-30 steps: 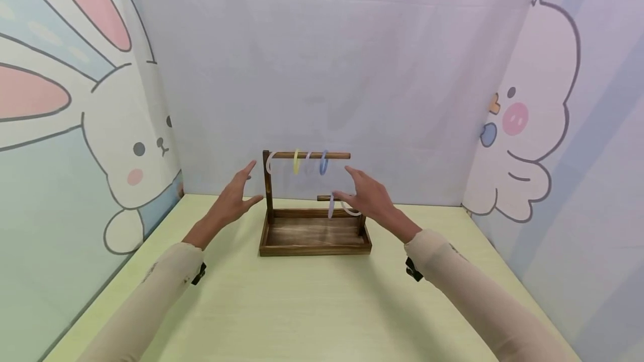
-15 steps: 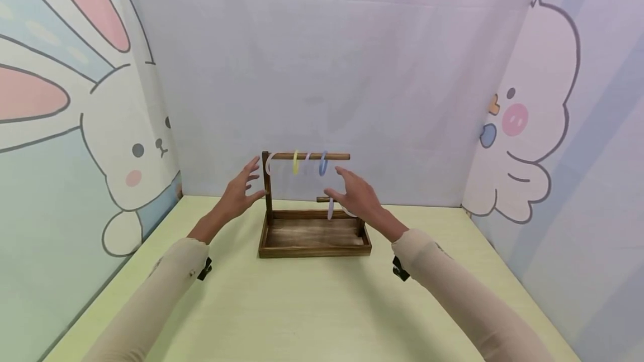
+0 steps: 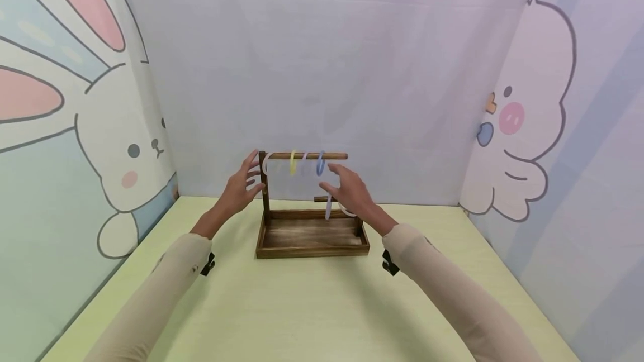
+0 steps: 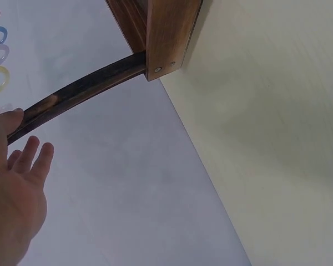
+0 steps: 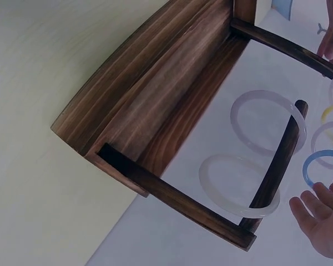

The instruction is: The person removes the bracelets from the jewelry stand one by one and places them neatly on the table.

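A dark wooden stand [image 3: 312, 252] has a tray base, a tall left post [image 3: 265, 200] and two rods. From the upper rod [image 3: 334, 156] hang several bangles: a whitish one by the post, a yellow bangle [image 5: 324, 115], a pale lavender one and a blue bangle [image 5: 306, 168]. On the lower rod [image 5: 278, 166] hang a lavender bangle [image 5: 237, 105] and a whitish bangle [image 5: 206, 185]. My left hand [image 3: 235, 191] is at the tall post, its thumb overlapping it; contact is unclear. My right hand [image 3: 354, 190], fingers spread, is near the blue bangle and holds nothing.
The stand is on a pale yellow-green table [image 3: 282, 306] against a plain light curtain [image 3: 322, 71]. A rabbit drawing [image 3: 115, 166] covers the left wall, a chick drawing [image 3: 528, 144] the right.
My right hand has moved left toward the blue bangle. My left hand has moved right and slightly up to the tall post. The bangles still hang on the rods.
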The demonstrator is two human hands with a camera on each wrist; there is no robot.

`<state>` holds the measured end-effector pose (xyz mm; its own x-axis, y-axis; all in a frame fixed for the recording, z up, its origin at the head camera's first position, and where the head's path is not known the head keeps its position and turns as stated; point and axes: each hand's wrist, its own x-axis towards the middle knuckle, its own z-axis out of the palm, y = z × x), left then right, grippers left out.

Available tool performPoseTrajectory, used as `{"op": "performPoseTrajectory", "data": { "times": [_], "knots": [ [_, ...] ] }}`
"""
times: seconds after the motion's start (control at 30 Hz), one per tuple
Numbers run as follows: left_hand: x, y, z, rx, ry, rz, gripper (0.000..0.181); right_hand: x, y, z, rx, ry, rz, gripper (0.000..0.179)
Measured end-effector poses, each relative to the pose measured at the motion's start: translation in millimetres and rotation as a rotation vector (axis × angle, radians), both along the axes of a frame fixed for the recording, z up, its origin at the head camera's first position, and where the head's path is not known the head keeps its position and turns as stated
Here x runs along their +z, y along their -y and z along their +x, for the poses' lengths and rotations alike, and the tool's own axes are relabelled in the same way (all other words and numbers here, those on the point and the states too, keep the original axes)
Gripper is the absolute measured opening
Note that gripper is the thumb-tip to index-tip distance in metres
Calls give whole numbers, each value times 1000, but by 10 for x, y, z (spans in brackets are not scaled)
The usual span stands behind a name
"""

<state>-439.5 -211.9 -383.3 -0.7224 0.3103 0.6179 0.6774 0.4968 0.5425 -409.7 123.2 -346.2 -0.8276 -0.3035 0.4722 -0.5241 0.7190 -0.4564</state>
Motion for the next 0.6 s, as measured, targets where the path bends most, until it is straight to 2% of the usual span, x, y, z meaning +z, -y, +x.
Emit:
{"op": "performPoseTrajectory", "data": {
  "times": [0.23,0.43,0.6],
  "knots": [
    [37,-28,-46,6,-23,21,101,6,60,-43,6,-41,-51,56],
    [50,-40,-72,10,-10,13,102,-15,144,-95,41,-54,-85,52],
    [56,-70,-93,-3,2,22,102,-18,175,-126,40,-81,-96,47]
  ]
}}
